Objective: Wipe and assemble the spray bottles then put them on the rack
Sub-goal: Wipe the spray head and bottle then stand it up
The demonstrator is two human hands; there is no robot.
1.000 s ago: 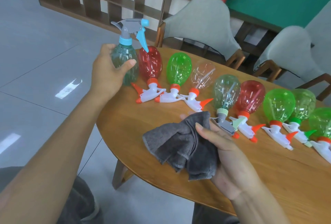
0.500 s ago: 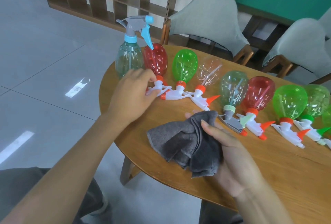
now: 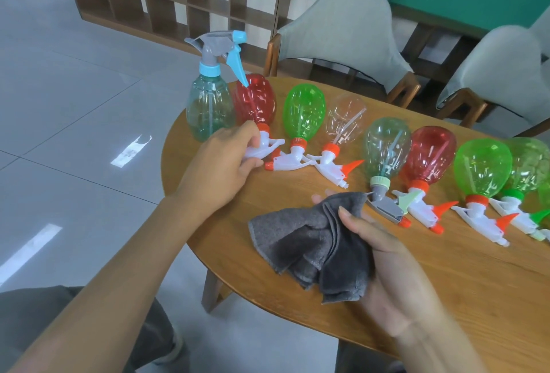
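A teal spray bottle [image 3: 209, 104] with a blue and grey trigger head stands upright at the table's far left edge. Beside it lies a red bottle [image 3: 255, 102] with a white trigger head. My left hand [image 3: 223, 164] grips that white head [image 3: 262, 149]. My right hand [image 3: 384, 265] holds a folded grey cloth [image 3: 312, 247] over the table's near edge. Several more bottles lie in a row to the right: a green bottle [image 3: 303, 115], a clear bottle [image 3: 345, 119], a pale green bottle [image 3: 387, 149] and another red bottle [image 3: 428, 158].
The round wooden table [image 3: 446, 283] has two grey chairs [image 3: 342, 27] behind it. A wooden shelf rack [image 3: 178, 0] stands against the far wall, with potted plants on top. Grey tiled floor lies to the left.
My left hand set the teal bottle upright at the table's left edge, let it go, and moved right to take the red bottle's white trigger head. My right hand kept holding the cloth.
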